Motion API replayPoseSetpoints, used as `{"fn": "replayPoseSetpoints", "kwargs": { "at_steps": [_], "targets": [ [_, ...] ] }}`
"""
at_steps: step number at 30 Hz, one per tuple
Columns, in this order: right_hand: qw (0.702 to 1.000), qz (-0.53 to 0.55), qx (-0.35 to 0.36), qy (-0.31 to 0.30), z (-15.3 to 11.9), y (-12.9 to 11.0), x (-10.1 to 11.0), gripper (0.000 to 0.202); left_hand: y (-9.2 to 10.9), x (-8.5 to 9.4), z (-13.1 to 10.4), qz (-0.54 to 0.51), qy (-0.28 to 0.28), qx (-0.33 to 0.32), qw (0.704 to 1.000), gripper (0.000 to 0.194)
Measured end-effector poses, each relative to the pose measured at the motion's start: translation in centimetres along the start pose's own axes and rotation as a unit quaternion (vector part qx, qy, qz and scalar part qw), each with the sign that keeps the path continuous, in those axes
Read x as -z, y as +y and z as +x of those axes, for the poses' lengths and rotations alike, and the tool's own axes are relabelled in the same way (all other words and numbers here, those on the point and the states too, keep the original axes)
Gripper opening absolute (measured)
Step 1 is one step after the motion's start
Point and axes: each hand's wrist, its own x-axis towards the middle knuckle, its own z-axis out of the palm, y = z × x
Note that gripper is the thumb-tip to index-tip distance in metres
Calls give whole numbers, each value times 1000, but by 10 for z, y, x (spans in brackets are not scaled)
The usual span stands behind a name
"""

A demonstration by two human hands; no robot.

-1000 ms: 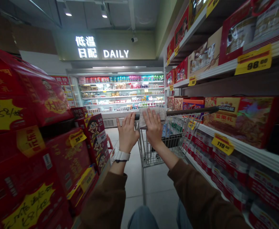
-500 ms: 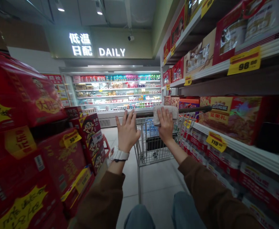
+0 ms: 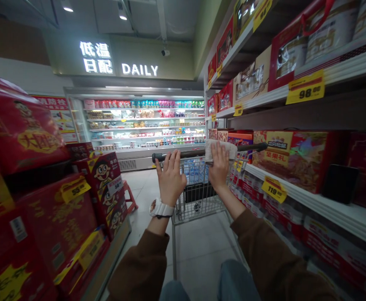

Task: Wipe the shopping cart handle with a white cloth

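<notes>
A pale folded cloth [image 3: 232, 152] lies over the dark handle [image 3: 195, 153] of a metal shopping cart [image 3: 198, 209]. My right hand [image 3: 219, 169] presses on the cloth with its fingers along the top, holding it against the bar; its palm side is hidden. Near the handle's left end, my left hand [image 3: 171, 177] reaches up with its fingers stretched and a little apart. Its fingertips overlap the bar, and I cannot tell how firmly they touch. On that wrist is a white watch [image 3: 161, 208].
Stacked red gift boxes [image 3: 64, 213] line the left side. A shelf [image 3: 308, 196] of boxed goods with yellow price tags runs close on the right; a black phone-like slab [image 3: 340, 184] stands there. Ahead glows a refrigerated display [image 3: 145, 125]. A red stool [image 3: 129, 196] is beside the boxes.
The cloth and my right hand have shifted right along the handle. My left hand has also moved right, so the handle's left end now shows. The view has turned slightly right.
</notes>
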Motion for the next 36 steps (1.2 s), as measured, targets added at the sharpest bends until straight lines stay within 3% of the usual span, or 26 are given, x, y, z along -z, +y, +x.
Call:
{"fn": "replayPoseSetpoints", "kwargs": {
  "at_steps": [3, 7, 13, 19, 22, 26, 29, 31, 34, 36],
  "targets": [
    [995, 8, 89, -34, -1, -1, 0, 74, -2, -3, 1, -4, 13, 5, 1000, 71],
    [986, 5, 162, -45, 0, 44, 10, 76, -10, -7, 2, -6, 41, 5, 999, 65],
    [991, -26, 128, -30, 10, 129, 31, 78, -19, -12, 1, -11, 61, 8, 998, 66],
    [994, -47, 80, -48, 26, 171, 59, 77, -23, -11, 1, -6, 56, -7, 998, 70],
    [997, -48, 40, -37, 34, 173, 63, 78, -19, -11, 1, -13, 54, -4, 998, 71],
    [999, -33, 11, -19, 38, 141, 52, 76, -8, -15, 2, -34, 58, 25, 997, 74],
    [997, -13, 56, -44, 38, 110, 45, 73, -4, -16, 3, -44, 61, 36, 997, 72],
    [992, -1, 101, -74, 40, 102, 48, 71, -7, -13, 3, -42, 58, 26, 997, 69],
    [988, -3, 117, -98, 46, 121, 60, 70, -20, -2, 4, -38, 42, 3, 998, 63],
    [993, -19, 78, -88, 50, 144, 66, 68, -31, 6, 4, -31, 46, 16, 998, 59]
  ]
}}
